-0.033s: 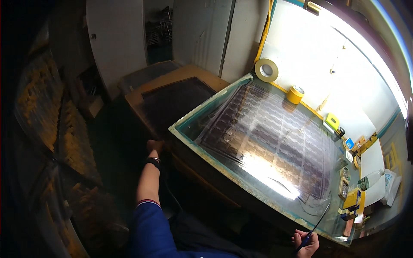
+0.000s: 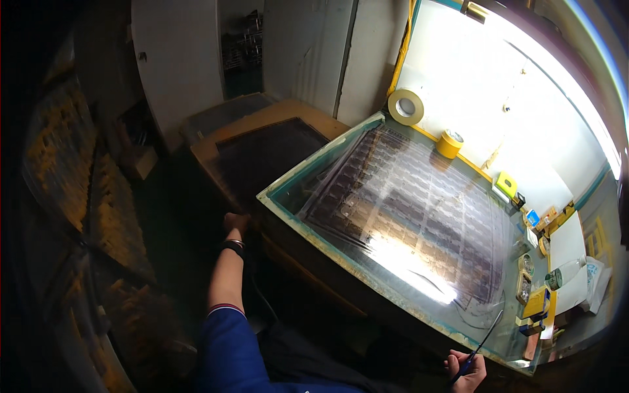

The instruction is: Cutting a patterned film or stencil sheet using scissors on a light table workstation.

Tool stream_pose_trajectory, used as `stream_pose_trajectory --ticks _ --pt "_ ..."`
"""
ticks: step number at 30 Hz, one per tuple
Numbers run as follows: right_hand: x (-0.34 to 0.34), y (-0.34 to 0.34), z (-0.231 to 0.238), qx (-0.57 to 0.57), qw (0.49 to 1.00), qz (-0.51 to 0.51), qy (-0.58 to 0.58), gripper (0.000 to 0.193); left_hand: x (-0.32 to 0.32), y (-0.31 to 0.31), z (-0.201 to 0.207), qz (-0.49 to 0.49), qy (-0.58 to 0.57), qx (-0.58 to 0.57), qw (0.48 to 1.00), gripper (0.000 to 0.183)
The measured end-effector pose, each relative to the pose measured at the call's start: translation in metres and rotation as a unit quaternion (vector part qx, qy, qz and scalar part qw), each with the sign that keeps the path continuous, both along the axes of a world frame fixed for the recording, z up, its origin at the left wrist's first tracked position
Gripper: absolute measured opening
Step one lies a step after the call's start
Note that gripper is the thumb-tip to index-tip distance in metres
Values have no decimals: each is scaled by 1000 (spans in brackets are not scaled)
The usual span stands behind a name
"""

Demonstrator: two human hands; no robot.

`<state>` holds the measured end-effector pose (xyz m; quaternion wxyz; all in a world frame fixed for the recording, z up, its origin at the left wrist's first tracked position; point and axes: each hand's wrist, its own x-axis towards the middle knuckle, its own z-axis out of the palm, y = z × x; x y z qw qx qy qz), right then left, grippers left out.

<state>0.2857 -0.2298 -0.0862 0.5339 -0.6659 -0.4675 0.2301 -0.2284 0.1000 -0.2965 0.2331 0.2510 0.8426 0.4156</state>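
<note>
My right hand (image 2: 466, 372), at the lower right, is closed round a slim tool (image 2: 481, 344) with a dark blue handle and a long thin shaft. Its shaft slants up over the near right corner of a glass-topped table (image 2: 314, 240) with a worn greenish rim. Across the glass lies a dark sheet (image 2: 419, 209) printed with rows of a repeating pattern. My left hand (image 2: 237, 223) is in shadow beside the table's left corner, close to a brown board (image 2: 203, 154). Its fingers are too dark to make out. A dark band circles that wrist.
Tape rolls, one pale (image 2: 397, 105) and one yellow (image 2: 448, 145), stand along the table's back edge. Small boxes, a yellow-green case (image 2: 506, 183) and a clear bottle (image 2: 554, 280) crowd the right side. A bright tube lamp (image 2: 570, 88) shines above. Dark yellow-stained panels (image 2: 59, 157) stand at left.
</note>
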Motion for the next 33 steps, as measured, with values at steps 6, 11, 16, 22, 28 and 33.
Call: stream_pose_trajectory --ticks 6,11,16,22,28,33 --pt "-1 -4 -2 -3 1000 9 19 11 -23 -7 8 -40 104 3 994 31" --pt "5 -10 -2 -2 998 12 60 13 -50 20 52 106 246 280 922 16" --pt "24 -8 -21 17 991 13 135 40 157 -38 229 -297 137 434 839 24" --pt "27 -4 -25 75 971 100 203 30 325 -111 233 -696 348 364 511 86" --pt "50 -37 -30 161 940 -13 301 32 382 -146 213 -763 353 327 432 83" --pt "56 -39 -40 147 929 -124 317 29 368 -161 206 -731 326 420 427 42"
